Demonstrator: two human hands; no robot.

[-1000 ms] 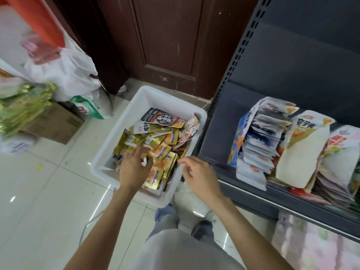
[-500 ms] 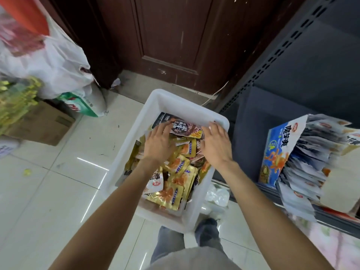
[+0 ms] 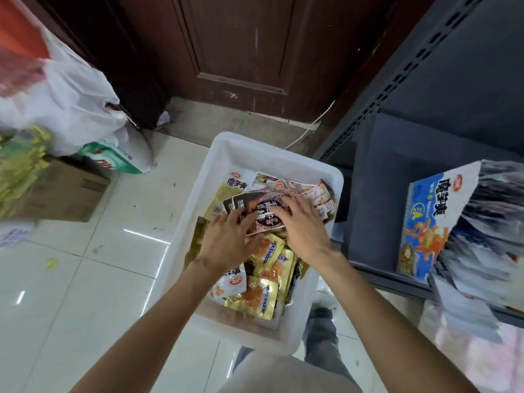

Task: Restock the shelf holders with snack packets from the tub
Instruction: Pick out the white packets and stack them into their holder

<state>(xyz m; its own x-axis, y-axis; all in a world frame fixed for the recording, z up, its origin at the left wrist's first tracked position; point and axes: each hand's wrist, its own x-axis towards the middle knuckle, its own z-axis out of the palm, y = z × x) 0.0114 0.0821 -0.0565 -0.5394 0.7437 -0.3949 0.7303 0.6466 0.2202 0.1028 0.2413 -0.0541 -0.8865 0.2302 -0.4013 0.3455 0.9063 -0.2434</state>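
Both hands were down in the white tub (image 3: 215, 177) on the floor, left hand (image 3: 226, 245) and right hand (image 3: 304, 229) resting flat, fingers loose, on a dark snack packet (image 3: 259, 207) atop the gold packets (image 3: 255, 297). The shelf holder (image 3: 425, 222) sat just right.

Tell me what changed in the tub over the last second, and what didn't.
Both hands moved from the near end of the white tub toward its far end. The left hand and right hand now rest on the dark packet on top of the pile; whether they grip it is unclear. The gold packets stayed in the tub, and the blue holder stayed on the shelf.
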